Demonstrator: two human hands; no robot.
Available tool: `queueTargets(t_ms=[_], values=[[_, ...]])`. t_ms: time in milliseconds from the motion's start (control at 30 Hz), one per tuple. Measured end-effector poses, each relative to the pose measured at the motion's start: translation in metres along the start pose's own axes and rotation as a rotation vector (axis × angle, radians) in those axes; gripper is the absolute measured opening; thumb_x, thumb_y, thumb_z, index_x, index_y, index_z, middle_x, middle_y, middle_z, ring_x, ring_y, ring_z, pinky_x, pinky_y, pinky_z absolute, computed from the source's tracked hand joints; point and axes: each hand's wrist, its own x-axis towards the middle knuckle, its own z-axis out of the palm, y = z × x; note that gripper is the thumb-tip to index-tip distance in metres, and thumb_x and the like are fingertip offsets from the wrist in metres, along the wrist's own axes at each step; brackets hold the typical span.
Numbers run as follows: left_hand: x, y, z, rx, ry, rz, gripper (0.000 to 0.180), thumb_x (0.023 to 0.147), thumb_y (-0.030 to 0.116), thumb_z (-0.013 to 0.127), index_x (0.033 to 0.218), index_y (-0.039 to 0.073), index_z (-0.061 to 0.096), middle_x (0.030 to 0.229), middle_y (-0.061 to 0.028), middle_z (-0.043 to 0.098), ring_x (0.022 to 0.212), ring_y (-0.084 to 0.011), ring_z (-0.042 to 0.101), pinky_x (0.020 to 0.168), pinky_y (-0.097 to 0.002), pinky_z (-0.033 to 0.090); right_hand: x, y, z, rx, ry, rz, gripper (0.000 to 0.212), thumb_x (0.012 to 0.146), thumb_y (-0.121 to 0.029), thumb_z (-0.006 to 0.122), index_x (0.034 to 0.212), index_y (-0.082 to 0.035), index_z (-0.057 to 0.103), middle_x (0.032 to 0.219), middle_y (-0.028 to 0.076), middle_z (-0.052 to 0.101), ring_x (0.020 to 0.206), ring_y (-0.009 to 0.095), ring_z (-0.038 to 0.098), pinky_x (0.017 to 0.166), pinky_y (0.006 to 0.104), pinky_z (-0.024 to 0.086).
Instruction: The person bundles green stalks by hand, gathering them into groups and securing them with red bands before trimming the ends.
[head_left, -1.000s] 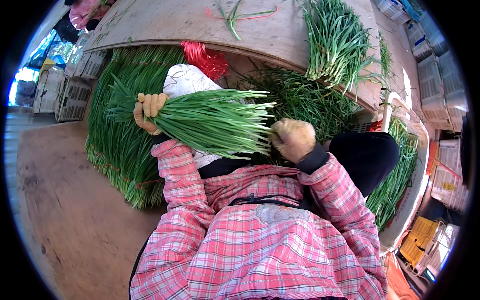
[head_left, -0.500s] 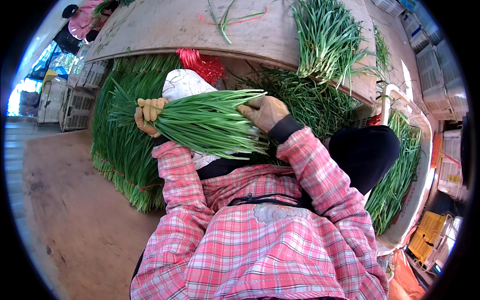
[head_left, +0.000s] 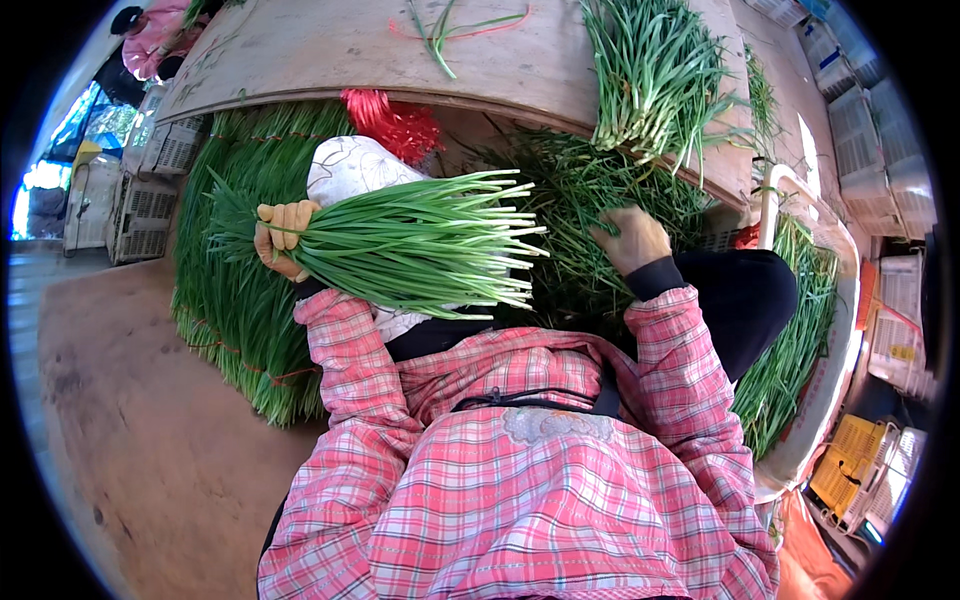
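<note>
My left hand [head_left: 286, 240], in a tan glove, is closed around the leafy end of a bunch of green chives [head_left: 410, 240]. The bunch lies sideways above my lap, its pale cut ends fanned out to the right. My right hand [head_left: 637, 240], also gloved and slightly blurred, is apart from the bunch. It hovers over a heap of loose green leaves [head_left: 560, 190], thumb and fingers a little apart, with nothing clearly held. Under the bunch is a white patterned cloth [head_left: 355, 170], partly hidden.
Tied chives [head_left: 235, 270] are stacked at left. Ahead, a wooden board [head_left: 330, 50] bears loose chives [head_left: 655, 80]; red ties [head_left: 392, 122] hang at its edge. A white basket [head_left: 850, 330] of chives stands right. Crates [head_left: 145, 205] and another person [head_left: 160, 40] are at far left.
My right hand has left the cut ends of the bunch and moved right, over the loose leaves. The left hand keeps its hold and has shifted slightly left; the pale ends now show fully.
</note>
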Motion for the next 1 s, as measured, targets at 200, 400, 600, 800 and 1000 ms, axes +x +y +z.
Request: queueTargets(t_ms=[200, 400, 600, 800, 1000], values=[[0.005, 0.006, -0.006, 0.012, 0.038, -0.053, 0.022, 0.084, 0.007, 0.044, 0.065, 0.014, 0.038, 0.051, 0.0082, 0.037, 0.048, -0.0043, 0.032, 0.056, -0.0214, 0.031, 0.041, -0.078, 0.013, 1.298, -0.434, -0.047, 0.036, 0.079, -0.018, 0.069, 0.108, 0.0, 0.059, 0.093, 0.004, 0.064, 0.08, 0.011, 0.059, 0.073, 0.0241, 0.047], [-0.001, 0.017, -0.016, 0.083, 0.042, -0.026, 0.018, 0.088, 0.011, 0.04, 0.09, 0.001, 0.055, 0.051, 0.0103, 0.032, 0.046, -0.0024, 0.03, 0.056, -0.0213, 0.029, 0.036, -0.1, 0.011, 1.481, -0.373, -0.058, 0.049, 0.073, -0.003, 0.071, 0.117, 0.004, 0.049, 0.087, 0.008, 0.062, 0.078, 0.014, 0.06, 0.073, 0.0258, 0.049], [0.001, 0.007, -0.003, 0.008, 0.136, -0.057, 0.017, 0.086, 0.012, 0.046, 0.069, 0.011, 0.046, 0.048, 0.0084, 0.033, 0.046, -0.004, 0.031, 0.056, -0.0221, 0.029, 0.022, -0.102, -0.004, 1.162, -0.275, -0.066, 0.05, 0.072, 0.0, 0.068, 0.117, 0.0, 0.049, 0.082, 0.007, 0.061, 0.074, 0.013, 0.058, 0.067, 0.0252, 0.048], [0.0, 0.011, -0.013, 0.087, 0.132, -0.018, 0.019, 0.086, 0.014, 0.045, 0.093, 0.0, 0.055, 0.049, 0.0098, 0.034, 0.047, -0.0031, 0.033, 0.057, -0.021, 0.029, 0.019, -0.037, 0.003, 0.141, 0.039, -0.132, 0.038, 0.075, -0.008, 0.064, 0.112, -0.005, 0.055, 0.078, 0.013, 0.064, 0.069, 0.027, 0.063, 0.067, 0.0371, 0.05], [-0.009, 0.021, -0.016, 0.02, 0.108, -0.091, 0.024, 0.085, 0.021, 0.045, 0.063, 0.018, 0.034, 0.053, 0.0093, 0.033, 0.049, -0.0054, 0.028, 0.058, -0.0235, 0.029, 0.007, -0.03, -0.021, 0.013, 0.314, -0.355, 0.026, 0.076, -0.027, 0.065, 0.091, -0.005, 0.064, 0.095, 0.014, 0.064, 0.085, 0.032, 0.062, 0.074, 0.0402, 0.048]])
